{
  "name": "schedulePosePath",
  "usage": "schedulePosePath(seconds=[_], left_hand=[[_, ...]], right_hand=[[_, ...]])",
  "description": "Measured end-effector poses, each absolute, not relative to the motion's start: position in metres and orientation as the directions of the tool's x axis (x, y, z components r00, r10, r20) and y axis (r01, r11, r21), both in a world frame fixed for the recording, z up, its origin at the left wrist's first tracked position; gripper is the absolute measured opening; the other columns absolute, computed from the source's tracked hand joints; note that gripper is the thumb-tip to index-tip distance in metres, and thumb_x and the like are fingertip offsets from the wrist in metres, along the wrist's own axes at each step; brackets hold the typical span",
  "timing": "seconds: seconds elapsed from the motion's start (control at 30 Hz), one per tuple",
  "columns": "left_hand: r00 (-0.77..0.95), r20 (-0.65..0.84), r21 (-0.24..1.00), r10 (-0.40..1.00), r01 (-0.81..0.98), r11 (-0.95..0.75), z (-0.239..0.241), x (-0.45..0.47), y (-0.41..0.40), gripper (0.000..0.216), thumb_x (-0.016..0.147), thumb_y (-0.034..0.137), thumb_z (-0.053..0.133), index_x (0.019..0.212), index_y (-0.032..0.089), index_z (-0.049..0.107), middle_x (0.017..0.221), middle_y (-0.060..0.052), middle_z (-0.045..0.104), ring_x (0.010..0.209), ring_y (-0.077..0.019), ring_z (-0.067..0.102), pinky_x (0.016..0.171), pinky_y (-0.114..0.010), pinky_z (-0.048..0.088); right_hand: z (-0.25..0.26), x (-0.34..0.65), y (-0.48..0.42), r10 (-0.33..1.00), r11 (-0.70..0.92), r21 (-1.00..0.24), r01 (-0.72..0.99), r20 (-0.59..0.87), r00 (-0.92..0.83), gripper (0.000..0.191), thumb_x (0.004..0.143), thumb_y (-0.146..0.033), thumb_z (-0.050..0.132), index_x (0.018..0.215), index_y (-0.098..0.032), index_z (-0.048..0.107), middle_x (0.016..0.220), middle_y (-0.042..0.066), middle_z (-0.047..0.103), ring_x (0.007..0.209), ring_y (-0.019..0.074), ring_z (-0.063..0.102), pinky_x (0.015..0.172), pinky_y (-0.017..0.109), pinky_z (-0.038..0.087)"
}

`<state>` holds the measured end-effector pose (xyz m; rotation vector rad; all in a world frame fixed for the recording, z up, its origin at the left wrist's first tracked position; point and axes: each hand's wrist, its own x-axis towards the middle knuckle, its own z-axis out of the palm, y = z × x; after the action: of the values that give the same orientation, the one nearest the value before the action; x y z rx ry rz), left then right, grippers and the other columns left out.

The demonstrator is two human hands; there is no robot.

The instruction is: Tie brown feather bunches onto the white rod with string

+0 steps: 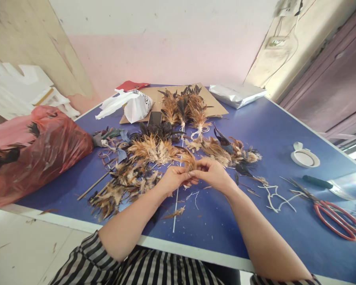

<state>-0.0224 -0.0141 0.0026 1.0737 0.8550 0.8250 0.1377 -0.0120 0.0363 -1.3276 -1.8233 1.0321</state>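
Note:
Both my hands meet over the middle of the blue table (213,225), fingers closed around a small bunch of brown feathers (189,160). My left hand (178,177) pinches its lower end, and my right hand (209,172) grips it from the other side. The quill ends are mostly hidden by my fingers. Just beyond lies a pile of golden-brown feathers (151,150). To the left are loose mixed feathers (130,182); more brown feathers (216,150) lie to the right. Several tied feather bundles (184,105) rest on cardboard (215,105) at the back.
Red-handled scissors (329,213), a knife (320,182), white string (277,198) and a tape roll (305,157) lie at right. A red plastic bag (53,146) bulges at left. Behind are a white bag (136,107), a phone (154,118) and a silver package (237,95).

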Motion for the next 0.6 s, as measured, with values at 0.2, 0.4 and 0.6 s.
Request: schedulePosePath(seconds=[0.2,0.4,0.6], left_hand=[[0.425,-0.143,0.957,0.894,-0.17,0.234,0.005,-0.02,-0.017,0.031,0.062,0.038,0.069,0.077,0.011,0.07,0.069,-0.009,0.068,0.061,-0.0146,0.062,0.057,-0.023,0.046],[0.347,-0.139,0.94,0.927,-0.247,0.234,0.0,-0.018,-0.016,0.026,0.063,0.034,0.069,0.075,0.011,0.069,0.066,-0.007,0.067,0.058,-0.0128,0.06,0.058,-0.024,0.047],[0.335,-0.155,0.919,0.929,-0.295,0.26,-0.002,-0.018,-0.014,0.024,0.062,0.032,0.069,0.073,0.01,0.067,0.066,-0.007,0.066,0.057,-0.0126,0.06,0.054,-0.022,0.046]], right_hand=[[0.024,0.127,-0.013,0.977,0.075,-0.964,0.254,0.02,-0.212,0.02,0.067,-0.036,0.059,0.065,-0.016,0.06,0.049,-0.003,0.053,0.047,0.0106,0.048,0.048,0.023,0.038],[0.018,0.126,-0.01,0.99,0.137,-0.937,0.321,0.118,-0.08,0.016,0.065,-0.031,0.06,0.065,-0.015,0.063,0.059,-0.001,0.058,0.055,0.0119,0.05,0.053,0.025,0.041],[0.022,0.118,-0.012,0.995,0.06,-0.994,0.097,0.052,-0.08,0.02,0.064,-0.031,0.063,0.076,-0.014,0.066,0.069,0.002,0.063,0.06,0.0133,0.054,0.059,0.026,0.044]])
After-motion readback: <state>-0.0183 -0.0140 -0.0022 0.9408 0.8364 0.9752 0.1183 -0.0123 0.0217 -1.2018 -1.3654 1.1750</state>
